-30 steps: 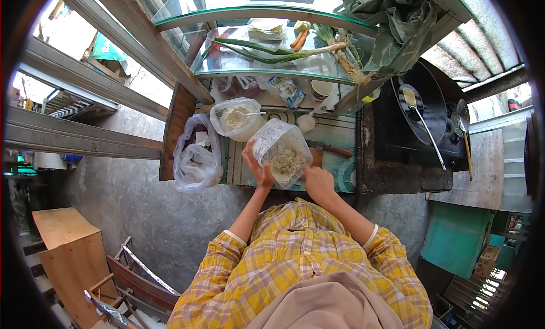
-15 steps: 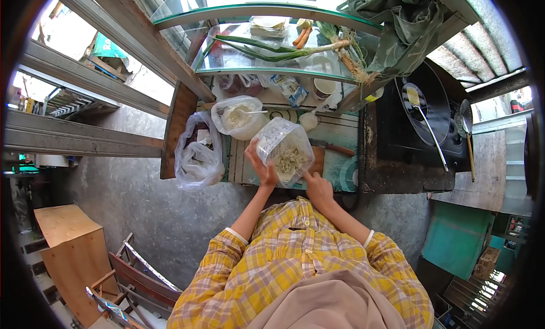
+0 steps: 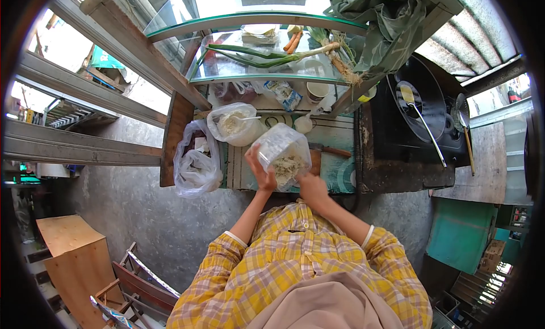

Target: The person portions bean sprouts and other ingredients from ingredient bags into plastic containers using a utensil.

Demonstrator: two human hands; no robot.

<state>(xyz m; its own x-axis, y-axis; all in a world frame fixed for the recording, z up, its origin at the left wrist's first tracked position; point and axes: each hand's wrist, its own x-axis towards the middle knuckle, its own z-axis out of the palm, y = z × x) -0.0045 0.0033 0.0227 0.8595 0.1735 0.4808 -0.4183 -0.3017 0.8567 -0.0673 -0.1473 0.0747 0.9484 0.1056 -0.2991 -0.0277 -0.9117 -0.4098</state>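
Note:
My left hand (image 3: 261, 169) grips a translucent plastic tub (image 3: 282, 140) from its left side. The tub is tilted, its mouth facing me, and a pale, crumbly flour-like mix with green bits (image 3: 288, 168) lies in its lower part. At the tub's lower right, my right hand (image 3: 313, 189) is closed, its fingertips tucked behind the knuckles, so what they hold is hidden. Behind the tub stands an open plastic bag of white flour (image 3: 230, 125) with a white handle sticking out. A knife (image 3: 330, 150) lies right of the tub, across a wooden board (image 3: 315, 161).
A plastic bag (image 3: 197, 167) sits at the counter's left end. To the right are a black wok (image 3: 423, 122) with a spatula (image 3: 426, 125) and a skimmer (image 3: 466, 125). Spring onions (image 3: 255, 59) lie on the glass shelf above, a paper cup (image 3: 316, 92) below it.
My right hand has shifted slightly left at the tub's lower edge, and its extended finger is now curled out of sight. My left hand keeps its hold. The whole view has shifted a little.

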